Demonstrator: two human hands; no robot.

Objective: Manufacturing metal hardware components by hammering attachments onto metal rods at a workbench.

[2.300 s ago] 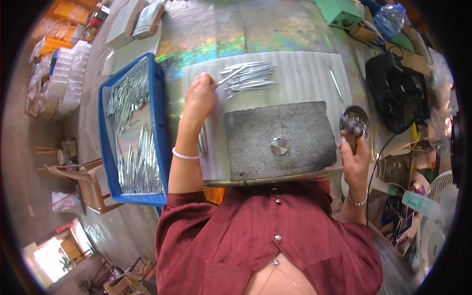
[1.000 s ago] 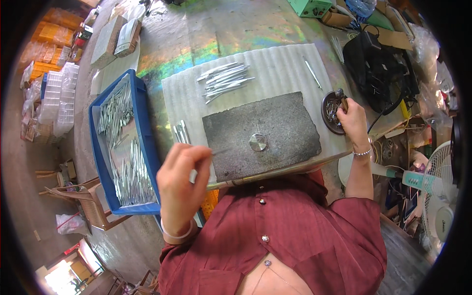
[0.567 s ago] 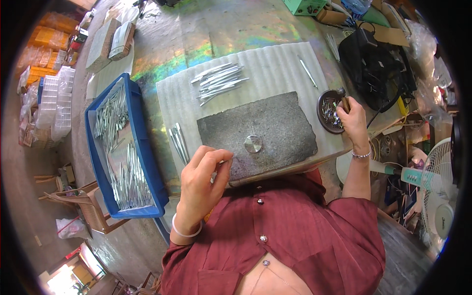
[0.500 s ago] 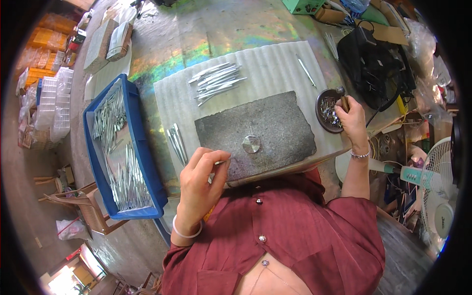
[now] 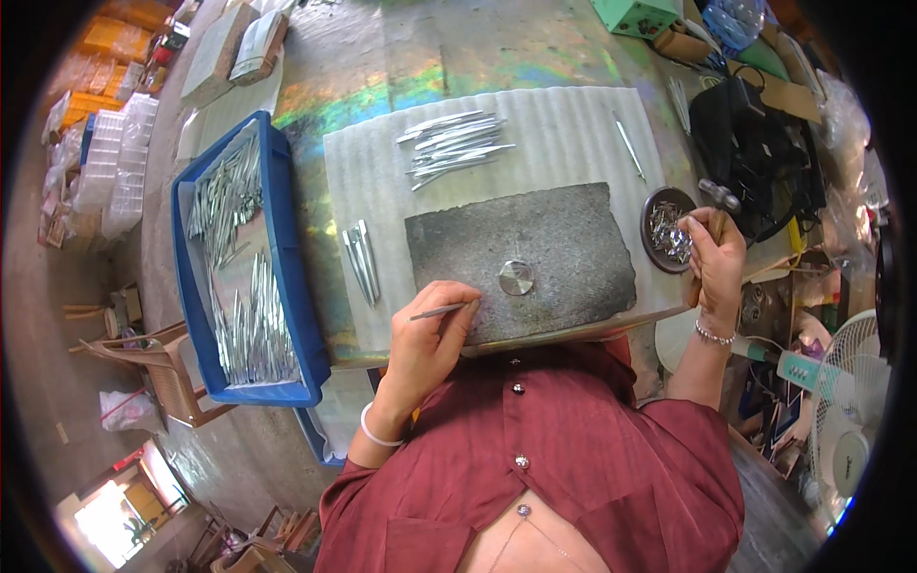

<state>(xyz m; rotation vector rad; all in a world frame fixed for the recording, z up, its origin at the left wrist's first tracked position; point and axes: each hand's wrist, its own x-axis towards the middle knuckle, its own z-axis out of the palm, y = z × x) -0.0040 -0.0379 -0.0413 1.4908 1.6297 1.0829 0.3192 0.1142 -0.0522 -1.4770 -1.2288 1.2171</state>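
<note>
Left hand (image 5: 427, 334): forearm raised from the lower edge, wrist bent, fingers curled in a pinch, white band at the wrist. Right hand (image 5: 714, 256): arm extended, fingers closed in a grip, beaded bracelet at the wrist.

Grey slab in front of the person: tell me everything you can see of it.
The grey slab is a flat, roughly rectangular block, rough and speckled like stone or worn metal. It lies on the white ribbed mat at the table's near edge. A small round metal disc sits on it near the front. The left hand, holding a thin metal pin, rests at its front left corner.
</note>
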